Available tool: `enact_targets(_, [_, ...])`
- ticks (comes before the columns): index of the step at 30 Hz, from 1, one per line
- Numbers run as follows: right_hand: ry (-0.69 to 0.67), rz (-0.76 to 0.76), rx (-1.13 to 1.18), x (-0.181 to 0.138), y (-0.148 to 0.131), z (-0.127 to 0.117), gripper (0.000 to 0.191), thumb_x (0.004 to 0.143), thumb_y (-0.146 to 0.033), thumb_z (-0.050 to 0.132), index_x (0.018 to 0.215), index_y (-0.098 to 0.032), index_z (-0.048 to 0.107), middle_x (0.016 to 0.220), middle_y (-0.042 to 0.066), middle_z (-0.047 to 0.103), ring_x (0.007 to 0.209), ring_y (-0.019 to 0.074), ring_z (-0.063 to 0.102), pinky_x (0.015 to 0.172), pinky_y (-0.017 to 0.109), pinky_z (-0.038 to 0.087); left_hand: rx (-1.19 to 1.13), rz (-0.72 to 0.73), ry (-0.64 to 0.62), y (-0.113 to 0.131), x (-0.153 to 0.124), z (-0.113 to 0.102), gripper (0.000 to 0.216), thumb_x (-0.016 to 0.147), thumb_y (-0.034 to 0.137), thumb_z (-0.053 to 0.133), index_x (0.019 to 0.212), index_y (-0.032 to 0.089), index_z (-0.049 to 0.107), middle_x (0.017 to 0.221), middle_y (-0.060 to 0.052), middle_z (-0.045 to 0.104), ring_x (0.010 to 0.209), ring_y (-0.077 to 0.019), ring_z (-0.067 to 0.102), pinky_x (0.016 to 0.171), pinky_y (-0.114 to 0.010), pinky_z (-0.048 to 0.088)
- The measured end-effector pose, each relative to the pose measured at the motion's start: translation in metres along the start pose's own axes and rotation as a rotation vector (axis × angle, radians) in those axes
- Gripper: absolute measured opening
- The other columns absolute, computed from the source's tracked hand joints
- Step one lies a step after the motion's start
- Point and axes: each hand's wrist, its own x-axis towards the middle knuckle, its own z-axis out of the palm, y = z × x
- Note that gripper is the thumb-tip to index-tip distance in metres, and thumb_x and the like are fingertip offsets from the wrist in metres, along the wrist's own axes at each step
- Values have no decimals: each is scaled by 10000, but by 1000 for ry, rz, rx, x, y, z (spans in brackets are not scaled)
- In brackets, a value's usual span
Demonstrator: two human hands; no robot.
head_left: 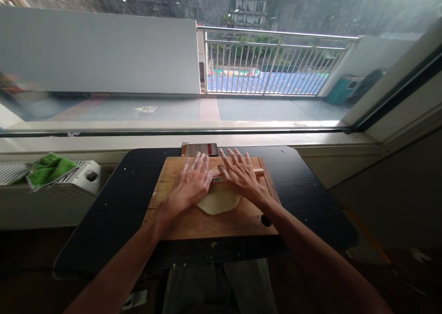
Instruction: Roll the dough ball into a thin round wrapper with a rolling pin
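Note:
A flat, roundish sheet of pale dough [218,203] lies on a wooden cutting board [214,230]. Across its far part runs a rolling pin [258,171], mostly covered by my hands; its right end and a red-and-white label in the middle show. My left hand [193,178] rests flat over the left part of the pin, fingers outstretched and dusted with flour. Over the right part lies my right hand [241,171], palm down, fingers spread and floury too. Neither hand is wrapped round the pin. The dough's far edge is partly hidden by the hands and pin.
The board sits on a black table [127,203] with scattered white specks. A phone [199,149] lies beyond the board's far edge. To the left, a green cloth [51,169] is draped on a white radiator [86,178]. A window sill [155,141] runs behind the table.

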Motion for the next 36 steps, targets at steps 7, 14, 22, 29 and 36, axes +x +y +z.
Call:
enact_targets(7, [-67,23,35,30,8,1,730,1197,-532,296,1856,-291,98,1890,120,260,1758,377,182,1386,733,143,-8,-72,-29,-4,24,-2,685,1141,388,291,1715,51,454,1827,-185,378,1745,-319,279,1425,-556,251])
enact_targets(14, [-198,-97,-43,88,21,1,813,1165,-455,479,1848,-373,46,1920,109,62,1746,497,109,1292,886,181,-63,-158,-96,-29,82,2,776,1123,406,326,1774,-10,252,1867,-224,246,1769,-336,178,1423,-578,227])
enact_targets(22, [-73,11,31,17,-1,-3,731,1198,-574,271,1856,-293,121,1897,116,248,1763,365,162,1395,724,96,-24,-81,20,-1,19,4,721,1147,420,283,1752,38,366,1830,-205,361,1749,-328,260,1427,-547,240])
enact_targets(29, [-40,6,31,17,-1,-1,733,1194,-571,261,1857,-308,89,1891,98,270,1759,371,174,1393,731,115,-27,-110,81,5,14,6,711,1126,398,336,1758,76,369,1800,-195,433,1737,-332,300,1415,-559,257])
enact_targets(36, [-152,-137,-24,73,16,-5,695,1192,-425,458,1838,-369,209,1917,113,92,1747,480,135,1299,880,189,-86,-232,-38,-22,74,9,822,1080,432,407,1773,12,273,1809,-269,373,1736,-383,284,1379,-609,304])
